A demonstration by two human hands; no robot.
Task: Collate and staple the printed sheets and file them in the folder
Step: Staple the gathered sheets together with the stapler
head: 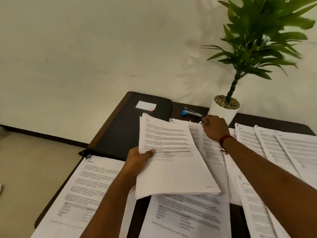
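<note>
- The left hand [139, 158] grips a stack of printed sheets [171, 160] by its left edge, thumb curled over the top page, and holds it raised over the table [274, 121]
- The top page carries paragraphs of print and a grey-banded table; the writing is too blurred to read
- The right hand [215, 128], with a red band [226, 138] at the wrist, reaches to the far edge of a pile, fingers curled; I cannot tell whether it grips anything
- The blue and black stapler [191, 113] lies just beyond that hand, near a potted plant [223, 109]
- The black folder [127, 133] lies closed at the table's far left corner, bearing a white label [145, 105] with a pink mark; its writing is illegible
- More printed pages lie flat: a left pile [82, 191], a middle pile [185, 215] and overlapping right piles [291, 152]
</note>
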